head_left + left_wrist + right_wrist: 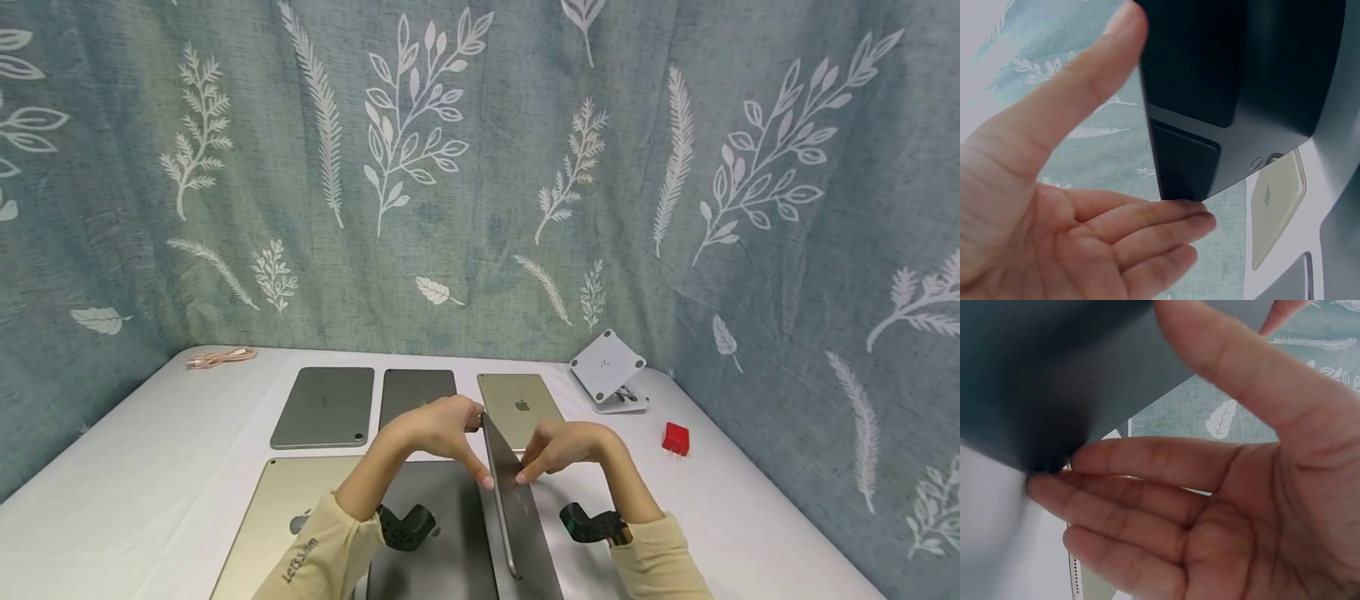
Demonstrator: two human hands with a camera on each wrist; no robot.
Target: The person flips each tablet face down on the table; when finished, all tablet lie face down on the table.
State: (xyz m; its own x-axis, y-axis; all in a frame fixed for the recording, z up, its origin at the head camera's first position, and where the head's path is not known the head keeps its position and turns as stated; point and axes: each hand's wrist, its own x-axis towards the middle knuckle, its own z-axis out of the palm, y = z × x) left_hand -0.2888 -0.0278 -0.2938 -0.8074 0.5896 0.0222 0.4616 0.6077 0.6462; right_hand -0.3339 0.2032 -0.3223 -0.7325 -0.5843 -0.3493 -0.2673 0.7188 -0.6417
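A dark grey tablet (516, 508) stands tilted on edge between both hands. My left hand (442, 429) holds it at its far upper corner, thumb along the edge; the left wrist view shows its glossy dark face (1285, 62) with a round home button. My right hand (572, 446) grips it from the right; in the right wrist view the thumb (1191, 331) lies against the smooth grey surface and the fingertips reach the edge. A larger dark grey tablet (431, 533) lies flat just left of it. Behind the hands lies a gold tablet (517, 396).
Two dark tablets lie at the back, one left (324, 407) and one in the middle (416, 390). Front left is a large gold tablet (273, 500), partly under my left sleeve. A silver folding stand (606, 367), a red plug charger (676, 438) and a coiled cable (221, 358) sit near the edges.
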